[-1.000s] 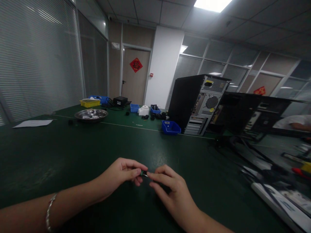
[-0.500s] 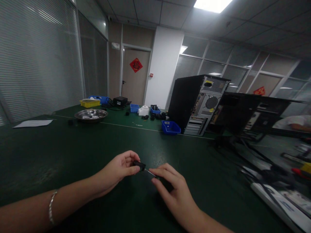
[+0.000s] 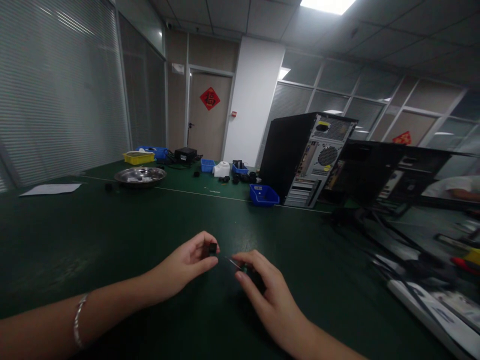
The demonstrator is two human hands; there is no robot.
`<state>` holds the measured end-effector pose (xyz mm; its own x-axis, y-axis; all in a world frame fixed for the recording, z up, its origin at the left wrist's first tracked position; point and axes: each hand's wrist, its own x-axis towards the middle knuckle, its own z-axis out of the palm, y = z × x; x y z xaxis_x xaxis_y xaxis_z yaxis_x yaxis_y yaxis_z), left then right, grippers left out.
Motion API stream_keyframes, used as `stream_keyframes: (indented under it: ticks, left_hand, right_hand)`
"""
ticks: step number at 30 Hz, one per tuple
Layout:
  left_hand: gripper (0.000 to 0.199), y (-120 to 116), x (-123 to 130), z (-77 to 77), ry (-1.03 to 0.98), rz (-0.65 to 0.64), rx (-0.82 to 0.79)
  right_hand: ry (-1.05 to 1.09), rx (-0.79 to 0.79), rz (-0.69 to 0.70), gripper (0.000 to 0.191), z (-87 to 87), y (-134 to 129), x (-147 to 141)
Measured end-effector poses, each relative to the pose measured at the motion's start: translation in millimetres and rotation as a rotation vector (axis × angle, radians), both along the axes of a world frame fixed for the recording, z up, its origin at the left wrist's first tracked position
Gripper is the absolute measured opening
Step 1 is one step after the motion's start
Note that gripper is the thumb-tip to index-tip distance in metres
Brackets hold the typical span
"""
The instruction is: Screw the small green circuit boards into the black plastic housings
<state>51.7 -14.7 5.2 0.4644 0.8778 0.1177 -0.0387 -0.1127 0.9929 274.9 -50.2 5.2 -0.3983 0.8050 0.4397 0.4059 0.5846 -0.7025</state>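
Observation:
My left hand (image 3: 193,257) holds a small black part (image 3: 213,248) between its curled fingers, above the green table (image 3: 168,320). To its right, my right hand (image 3: 268,290) is closed on a thin metal-shafted tool (image 3: 234,262), whose handle shows a bit of green under the fingers. The tool's tip points at the left hand, a small gap away from the black part. Much of the handle is hidden in the right palm.
Beyond the hands are a blue bin (image 3: 263,195), a computer tower (image 3: 305,160), a metal bowl (image 3: 140,176), a yellow basket (image 3: 139,158) and a paper sheet (image 3: 51,189). Cables (image 3: 397,240) lie on the right. A person's arm (image 3: 463,194) shows at the far right.
The black part has turned in my left hand and now shows a shorter face. The tool's tip has come away from it, leaving a gap.

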Motion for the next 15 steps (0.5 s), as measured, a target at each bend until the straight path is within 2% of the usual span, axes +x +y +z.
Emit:
stream_keyframes:
  ticks: [4,9,15]
  left_hand:
    - [0.03,-1.7,-0.7,6.0,0.117,-0.113,0.044]
    - [0.035,-3.2,-3.3,7.9,0.272,-0.073,0.122]
    - [0.034,-3.9,-1.4,-0.6,0.19,-0.041,0.027]
  right_hand:
    - [-0.016,-0.001,0.011,0.022,2.1,-0.1,-0.6]
    - [-0.023,-0.004,0.033,0.021,5.6,0.2,-2.9]
    - [-0.105,0.01,-0.006,0.022,4.6,0.0,-2.9]
